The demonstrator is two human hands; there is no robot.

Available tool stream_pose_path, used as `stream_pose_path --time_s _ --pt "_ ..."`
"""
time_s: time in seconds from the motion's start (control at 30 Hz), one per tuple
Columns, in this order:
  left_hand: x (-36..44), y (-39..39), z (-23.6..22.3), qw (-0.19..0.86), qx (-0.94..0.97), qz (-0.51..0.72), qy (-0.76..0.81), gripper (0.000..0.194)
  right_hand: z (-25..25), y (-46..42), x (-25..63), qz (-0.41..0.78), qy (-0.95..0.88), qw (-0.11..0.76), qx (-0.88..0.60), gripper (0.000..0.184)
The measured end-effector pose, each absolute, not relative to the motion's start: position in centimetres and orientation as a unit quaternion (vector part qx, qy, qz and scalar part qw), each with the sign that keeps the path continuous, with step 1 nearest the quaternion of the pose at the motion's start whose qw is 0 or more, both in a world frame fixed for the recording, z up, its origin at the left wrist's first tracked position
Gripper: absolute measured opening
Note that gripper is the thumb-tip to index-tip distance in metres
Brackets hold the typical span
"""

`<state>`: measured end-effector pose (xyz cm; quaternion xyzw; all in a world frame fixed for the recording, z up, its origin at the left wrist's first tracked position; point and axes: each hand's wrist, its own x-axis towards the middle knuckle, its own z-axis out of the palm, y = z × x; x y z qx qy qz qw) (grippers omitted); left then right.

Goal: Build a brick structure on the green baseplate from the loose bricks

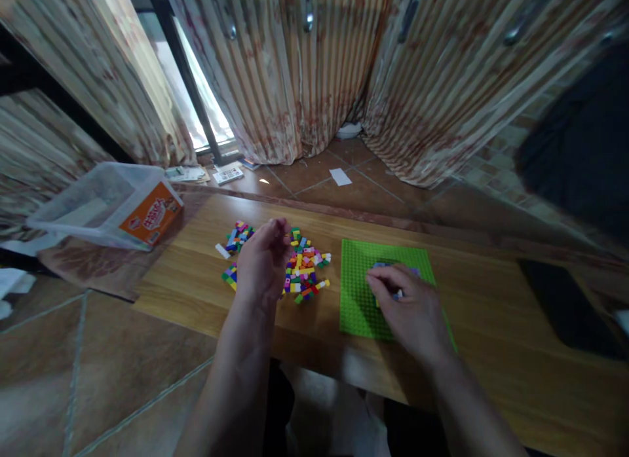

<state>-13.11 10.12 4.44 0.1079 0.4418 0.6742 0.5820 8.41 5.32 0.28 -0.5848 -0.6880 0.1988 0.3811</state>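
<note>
My left hand (pixel 263 260) hovers over a loose pile of small coloured toy bricks (pixel 303 268), covering part of it. Its fingers are curled in, and whatever is between them is hidden. To the right lies a square green studded baseplate (pixel 354 287). Above it, my right hand (pixel 415 306) has thumb and index finger brought close together in a pinch; I cannot make out what they hold. Some bluish bricks (pixel 381 265) show on the plate just past the right hand's fingers, mostly covered by that hand.
Everything rests on a narrow wooden table (pixel 187 274). Left of it stands a clear plastic bin (pixel 93 201) with an orange label. A dark flat object (pixel 565 306) lies at the table's right end. Curtains (pixel 304 84) hang beyond, and papers (pixel 340 177) lie on the tiled floor.
</note>
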Motion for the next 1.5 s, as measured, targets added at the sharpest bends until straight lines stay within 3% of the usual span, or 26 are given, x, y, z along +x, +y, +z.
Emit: stream_pose_path --time_s 0.4,1.0,1.5 --pt "-16.5 9.4 4.8 0.603 0.038 0.691 0.396 0.018 -1.7 5.4 2.2 0.233 -0.788 0.263 -0.505 0.018" --pt "-18.8 8.7 4.6 0.609 0.016 0.708 0.358 0.017 -3.8 5.4 -0.2 0.226 -0.821 0.263 -0.453 0.019" --pt "-19.3 8.5 4.8 0.594 0.023 0.719 0.360 0.018 -3.1 6.0 0.0 0.202 -0.776 0.327 -0.500 0.020"
